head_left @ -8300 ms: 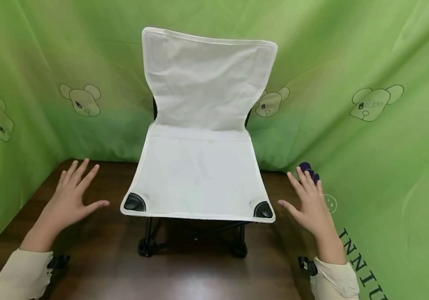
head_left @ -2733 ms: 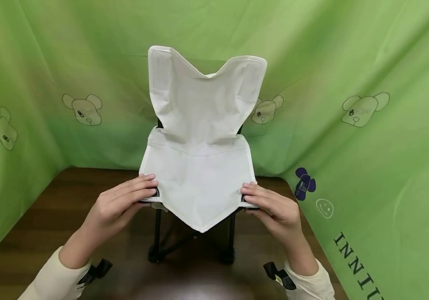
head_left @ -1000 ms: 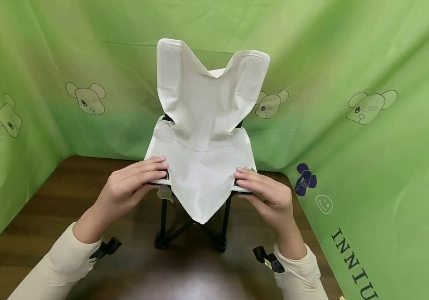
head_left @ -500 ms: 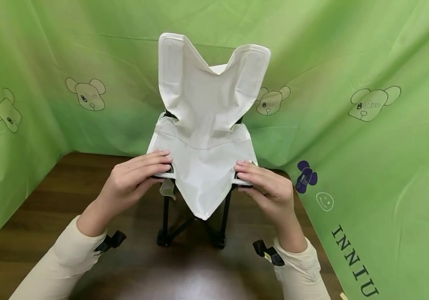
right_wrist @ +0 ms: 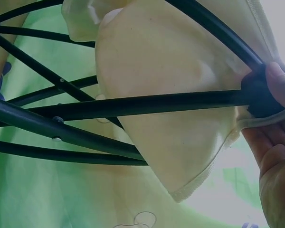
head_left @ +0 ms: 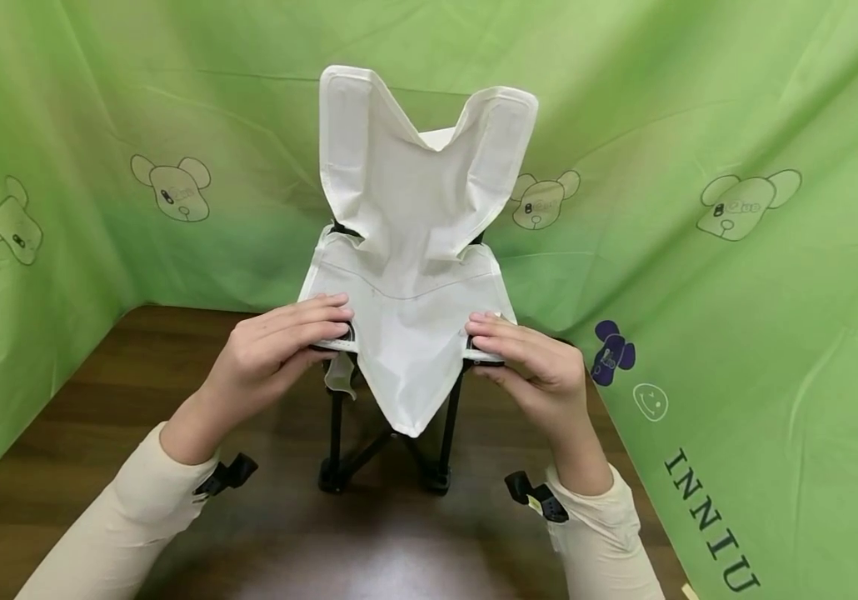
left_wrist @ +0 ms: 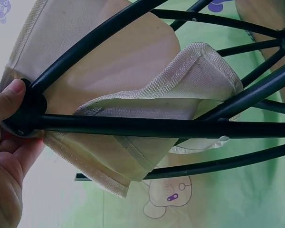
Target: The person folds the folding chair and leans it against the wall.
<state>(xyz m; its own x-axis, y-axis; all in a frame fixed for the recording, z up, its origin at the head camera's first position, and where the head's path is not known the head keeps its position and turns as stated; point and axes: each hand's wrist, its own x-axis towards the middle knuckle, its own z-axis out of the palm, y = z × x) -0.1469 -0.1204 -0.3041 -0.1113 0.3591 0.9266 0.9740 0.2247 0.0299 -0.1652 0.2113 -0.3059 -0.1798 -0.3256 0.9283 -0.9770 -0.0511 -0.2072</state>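
A white folding camp chair [head_left: 414, 275] stands partly folded in the head view, its seat cloth sagging to a point between the front corners and its backrest creased into a V. The left hand [head_left: 271, 350] grips the seat's front left corner, fingers over the top and thumb beneath. At the front right corner, the right hand [head_left: 541, 367] holds on the same way. From below, the left wrist view shows the left thumb on a black corner joint [left_wrist: 33, 107] with dark tubes [left_wrist: 133, 126] running from it. The right thumb presses a matching joint [right_wrist: 259, 92] in the right wrist view.
The chair's feet [head_left: 331, 477] stand on a dark wooden tabletop [head_left: 99, 400]. Green cloth walls [head_left: 736, 317] printed with bear heads enclose the back and sides. Black wrist cameras [head_left: 226, 475] sit on both cuffs.
The hands, at first spread apart beside the flat, open chair, have gripped its front corners and brought them together. Over the last second the left hand has shifted slightly inward, and the chair has narrowed a little.
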